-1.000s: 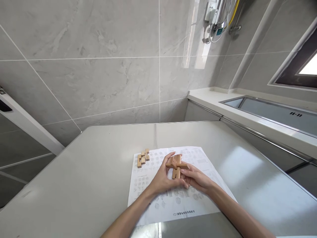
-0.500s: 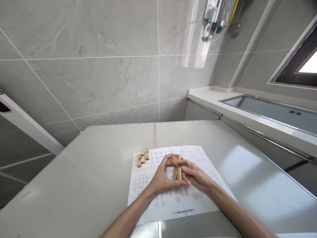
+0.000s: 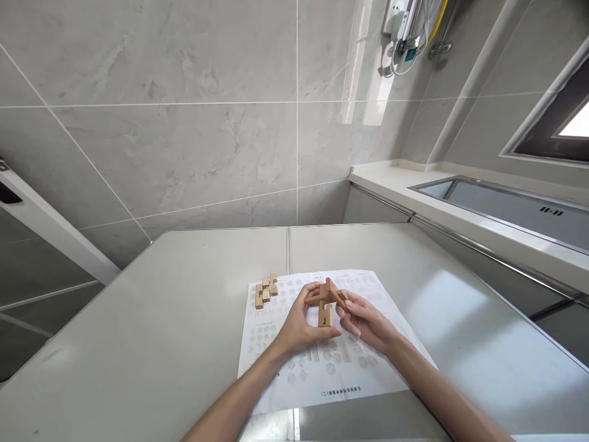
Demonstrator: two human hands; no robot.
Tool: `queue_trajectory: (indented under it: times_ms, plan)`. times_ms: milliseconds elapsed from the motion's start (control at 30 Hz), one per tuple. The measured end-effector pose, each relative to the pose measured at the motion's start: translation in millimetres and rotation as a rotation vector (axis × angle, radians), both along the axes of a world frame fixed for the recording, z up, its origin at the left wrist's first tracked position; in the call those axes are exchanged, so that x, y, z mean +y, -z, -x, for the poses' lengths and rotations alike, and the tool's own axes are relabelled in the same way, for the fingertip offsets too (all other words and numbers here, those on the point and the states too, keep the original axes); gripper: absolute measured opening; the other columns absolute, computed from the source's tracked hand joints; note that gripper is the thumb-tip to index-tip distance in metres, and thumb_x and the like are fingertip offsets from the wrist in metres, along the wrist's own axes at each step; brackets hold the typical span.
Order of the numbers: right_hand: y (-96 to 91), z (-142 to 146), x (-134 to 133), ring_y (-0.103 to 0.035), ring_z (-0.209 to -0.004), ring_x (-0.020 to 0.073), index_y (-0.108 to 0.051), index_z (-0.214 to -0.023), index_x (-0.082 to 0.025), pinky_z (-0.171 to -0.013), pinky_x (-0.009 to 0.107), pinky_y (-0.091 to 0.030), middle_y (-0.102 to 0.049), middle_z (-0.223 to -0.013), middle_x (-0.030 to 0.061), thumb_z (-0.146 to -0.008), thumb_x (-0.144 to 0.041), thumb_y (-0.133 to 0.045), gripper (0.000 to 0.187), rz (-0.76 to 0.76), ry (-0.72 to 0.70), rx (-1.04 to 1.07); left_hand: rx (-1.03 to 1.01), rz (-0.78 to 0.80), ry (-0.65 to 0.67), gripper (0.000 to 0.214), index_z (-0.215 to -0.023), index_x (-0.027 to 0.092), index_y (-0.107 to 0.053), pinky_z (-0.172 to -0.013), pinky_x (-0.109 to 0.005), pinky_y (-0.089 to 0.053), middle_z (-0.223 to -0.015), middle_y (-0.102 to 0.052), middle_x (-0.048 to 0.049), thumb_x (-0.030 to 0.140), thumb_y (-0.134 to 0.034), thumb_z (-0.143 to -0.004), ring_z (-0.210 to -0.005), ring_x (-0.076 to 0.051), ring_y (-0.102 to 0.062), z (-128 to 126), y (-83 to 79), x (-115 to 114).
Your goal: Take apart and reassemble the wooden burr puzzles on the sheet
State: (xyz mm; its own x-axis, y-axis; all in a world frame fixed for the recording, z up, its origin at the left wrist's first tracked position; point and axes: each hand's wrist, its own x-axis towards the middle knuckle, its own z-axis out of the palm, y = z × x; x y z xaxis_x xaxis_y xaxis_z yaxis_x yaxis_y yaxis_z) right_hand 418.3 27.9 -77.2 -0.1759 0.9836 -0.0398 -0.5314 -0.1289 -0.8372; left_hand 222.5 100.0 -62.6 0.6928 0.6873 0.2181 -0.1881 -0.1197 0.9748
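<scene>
Interlocked wooden puzzle pieces (image 3: 326,314) are held above the printed sheet (image 3: 276,399), with a dark mark on the lower, upright piece. My left hand (image 3: 299,322) curls round them from the left, thumb under the lower edge and fingers behind. From the right, my right hand (image 3: 368,319) pinches the end of a slanting wooden piece (image 3: 338,293) that crosses the others. How far the pieces fit into one another I cannot tell. Several loose notched wooden pieces (image 3: 265,291) lie together at the sheet's far left corner.
The sheet lies on a pale folding table (image 3: 161,319) with a seam down its middle. Behind it rises a grey tiled wall (image 3: 184,153). A counter with a sink (image 3: 506,202) runs along the right. A white-framed panel (image 3: 55,227) stands at the left.
The slanting piece has turned and tilted up between my hands. My right fingers have shifted up onto its end, and the marked piece has rotated slightly.
</scene>
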Motion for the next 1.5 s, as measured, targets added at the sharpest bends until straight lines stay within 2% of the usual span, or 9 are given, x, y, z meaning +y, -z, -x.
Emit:
queue_trajectory:
  times_ms: [167, 267, 367, 500, 600, 767, 967, 1167, 1500]
  plan:
    - [-8.4, -3, 0, -0.029, -0.046, 0.0073, -0.064, -0.100, -0.025, -0.050, 0.029, -0.032, -0.060, -0.080, -0.0020, -0.089, -0.040, -0.075, 0.021, 0.029, 0.178, 0.066, 0.060, 0.099, -0.091, 0.083, -0.135, 0.027, -0.056, -0.113, -0.048, -0.040, -0.143, -0.059, -0.0128, 0.040, -0.098, -0.064, -0.135, -0.034, -0.054, 1, 11.9, 6]
    - [-9.4, -4, 3, -0.034, -0.051, 0.0090, -0.064, -0.096, -0.025, -0.051, 0.029, -0.034, -0.062, -0.084, -0.0007, -0.090, -0.040, -0.074, 0.020, 0.056, 0.304, 0.054, 0.064, 0.201, -0.094, 0.079, -0.134, 0.025, -0.057, -0.108, -0.047, -0.043, -0.136, -0.062, -0.0131, 0.043, -0.096, -0.067, -0.126, -0.032, -0.059, 1, 15.0, 9]
    - [-4.7, -3, 6, -0.043, -0.056, 0.0099, -0.065, -0.092, -0.022, -0.052, 0.028, -0.037, -0.066, -0.091, 0.0024, -0.089, -0.047, -0.075, 0.028, 0.125, 0.386, -0.085, 0.008, 0.265, -0.070, 0.076, -0.133, 0.022, -0.058, -0.105, -0.044, -0.044, -0.120, -0.068, -0.0111, 0.051, -0.091, -0.072, -0.117, -0.029, -0.063, 0, 13.8, 11]
    - [4.0, 1, 8, -0.053, -0.057, 0.0120, -0.064, -0.095, -0.021, -0.054, 0.029, -0.040, -0.073, -0.095, 0.0064, -0.088, -0.058, -0.072, 0.039, 0.164, 0.421, -0.369, -0.024, 0.273, -0.047, 0.067, -0.129, 0.018, -0.064, -0.101, -0.042, -0.044, -0.110, -0.068, -0.0106, 0.061, -0.081, -0.081, -0.107, -0.025, -0.063, 0, 9.7, 13]
    - [8.1, 5, 8, -0.058, -0.055, 0.0143, -0.064, -0.097, -0.021, -0.056, 0.030, -0.040, -0.075, -0.089, 0.0058, -0.091, -0.063, -0.068, 0.042, 0.093, 0.456, -0.595, -0.036, 0.281, -0.030, 0.067, -0.128, 0.016, -0.066, -0.096, -0.040, -0.045, -0.106, -0.068, -0.0110, 0.066, -0.075, -0.084, -0.101, -0.024, -0.063, 0, 7.6, 14]
    - [10.8, 10, 6, -0.064, -0.062, 0.0187, -0.064, -0.094, -0.023, -0.067, 0.034, -0.047, -0.075, -0.081, 0.0042, -0.097, -0.059, -0.060, 0.037, -0.039, 0.480, -0.828, -0.050, 0.312, -0.021, 0.057, -0.124, 0.016, -0.067, -0.091, -0.035, -0.046, -0.106, -0.067, -0.0104, 0.060, -0.072, -0.089, -0.097, -0.021, -0.061, -1, 5.9, 13]
    - [12.6, 10, 6, -0.066, -0.074, 0.0233, -0.068, -0.098, -0.024, -0.068, 0.035, -0.049, -0.077, -0.087, 0.0054, -0.098, -0.053, -0.055, 0.032, -0.037, 0.511, -1.063, -0.042, 0.354, -0.032, 0.063, -0.129, 0.018, -0.066, -0.095, -0.037, -0.045, -0.109, -0.069, -0.0119, 0.060, -0.078, -0.084, -0.103, -0.024, -0.062, 0, 5.6, 13]
    - [19.4, 6, 7, -0.066, -0.075, 0.0240, -0.066, -0.112, -0.026, -0.069, 0.037, -0.050, -0.077, -0.096, 0.0043, -0.097, -0.049, -0.055, 0.029, -0.027, 0.548, -1.184, -0.056, 0.407, -0.072, 0.069, -0.128, 0.019, -0.067, -0.095, -0.039, -0.043, -0.122, -0.068, -0.0146, 0.058, -0.087, -0.075, -0.116, -0.029, -0.061, -1, 4.7, 13]
    - [31.3, 5, 8, -0.065, -0.104, 0.0292, -0.065, -0.113, -0.025, -0.091, 0.046, -0.051, -0.073, -0.112, 0.0096, -0.099, -0.037, -0.052, 0.023, -0.128, 0.587, -1.353, -0.083, 0.414, -0.083, 0.063, -0.122, 0.016, -0.068, -0.090, -0.036, -0.044, -0.108, -0.070, -0.0121, 0.058, -0.084, -0.079, -0.116, -0.030, -0.062, -2, 3.8, 13]
